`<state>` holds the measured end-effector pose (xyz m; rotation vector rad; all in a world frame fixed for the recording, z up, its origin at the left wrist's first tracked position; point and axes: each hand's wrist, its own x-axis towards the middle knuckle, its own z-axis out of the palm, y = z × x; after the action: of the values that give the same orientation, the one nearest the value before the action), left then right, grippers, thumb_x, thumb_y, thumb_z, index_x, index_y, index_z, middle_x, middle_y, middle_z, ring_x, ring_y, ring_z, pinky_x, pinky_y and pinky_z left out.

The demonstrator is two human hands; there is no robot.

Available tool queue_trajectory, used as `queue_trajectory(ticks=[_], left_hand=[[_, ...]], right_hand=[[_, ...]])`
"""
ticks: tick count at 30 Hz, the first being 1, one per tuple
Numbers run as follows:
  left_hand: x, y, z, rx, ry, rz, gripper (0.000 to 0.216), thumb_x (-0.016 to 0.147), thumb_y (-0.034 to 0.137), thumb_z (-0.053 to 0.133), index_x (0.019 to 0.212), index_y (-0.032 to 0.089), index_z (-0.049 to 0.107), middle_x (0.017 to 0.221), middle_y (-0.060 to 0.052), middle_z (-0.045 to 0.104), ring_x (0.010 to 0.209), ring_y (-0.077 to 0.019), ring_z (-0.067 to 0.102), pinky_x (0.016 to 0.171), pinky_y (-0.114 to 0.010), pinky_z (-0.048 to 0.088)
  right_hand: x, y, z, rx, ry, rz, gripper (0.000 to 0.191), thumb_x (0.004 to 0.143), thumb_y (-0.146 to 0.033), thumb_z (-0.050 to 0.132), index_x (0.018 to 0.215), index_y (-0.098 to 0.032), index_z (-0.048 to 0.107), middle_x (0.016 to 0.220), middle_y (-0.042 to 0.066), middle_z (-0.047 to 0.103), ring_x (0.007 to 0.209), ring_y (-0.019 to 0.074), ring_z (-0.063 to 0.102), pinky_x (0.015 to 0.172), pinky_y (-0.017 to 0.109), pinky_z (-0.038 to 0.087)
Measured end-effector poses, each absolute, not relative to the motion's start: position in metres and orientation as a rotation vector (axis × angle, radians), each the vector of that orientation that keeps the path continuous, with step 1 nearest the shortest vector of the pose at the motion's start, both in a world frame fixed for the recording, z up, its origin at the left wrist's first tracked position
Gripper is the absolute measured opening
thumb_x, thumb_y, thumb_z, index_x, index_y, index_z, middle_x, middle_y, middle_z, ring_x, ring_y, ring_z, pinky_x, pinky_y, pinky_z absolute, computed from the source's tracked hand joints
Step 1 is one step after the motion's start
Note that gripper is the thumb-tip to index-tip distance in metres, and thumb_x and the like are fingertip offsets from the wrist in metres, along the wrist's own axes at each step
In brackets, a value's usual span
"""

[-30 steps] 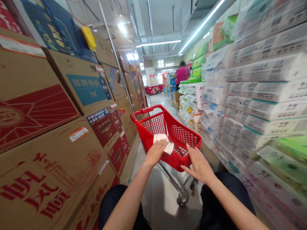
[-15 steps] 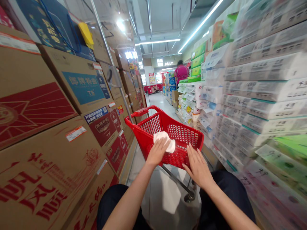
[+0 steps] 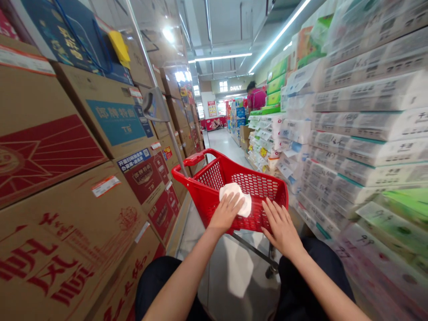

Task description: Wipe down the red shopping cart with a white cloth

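A red plastic shopping cart (image 3: 203, 196) with a perforated basket and metal legs stands close in front of me. My left hand (image 3: 227, 214) holds a white cloth (image 3: 245, 206) against the cart's near side, with its fingers laid out over it. At the basket's right end, my right hand (image 3: 282, 229) rests with fingers extended and nothing in its grasp. Between my knees, part of the cart's leg and a wheel (image 3: 270, 272) show.
Cardboard cartons (image 3: 63, 227) are stacked along my left, behind a metal pole (image 3: 160, 104). Packs of tissue paper (image 3: 361, 129) rise in tall stacks on my right. Farther down the aisle a person in a magenta top (image 3: 257, 99) stands beside shelves. The tiled floor (image 3: 219, 138) runs between.
My left hand and the cloth have moved right along the cart's side. The cart has turned slightly, and my right hand has shifted a little right. The distant person has changed posture.
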<state>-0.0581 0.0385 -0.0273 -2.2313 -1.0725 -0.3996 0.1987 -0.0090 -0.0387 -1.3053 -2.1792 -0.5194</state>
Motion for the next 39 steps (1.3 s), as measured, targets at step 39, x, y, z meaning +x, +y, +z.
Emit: queue_trajectory(ticks=[39], left_hand=[[-0.007, 0.0, -0.029, -2.304, -1.413, -0.573, 0.059, 0.098, 0.034, 0.044, 0.155, 0.023, 0.031, 0.16, -0.006, 0.034, 0.149, -0.0282, 0.024, 0.123, -0.053, 0.02]], right_hand=[[0.166, -0.035, -0.031, -1.176, -2.073, -0.181, 0.08, 0.097, -0.041, 0.044, 0.16, -0.017, 0.001, 0.162, 0.012, 0.027, 0.143, 0.027, 0.037, 0.112, 0.046, 0.038]])
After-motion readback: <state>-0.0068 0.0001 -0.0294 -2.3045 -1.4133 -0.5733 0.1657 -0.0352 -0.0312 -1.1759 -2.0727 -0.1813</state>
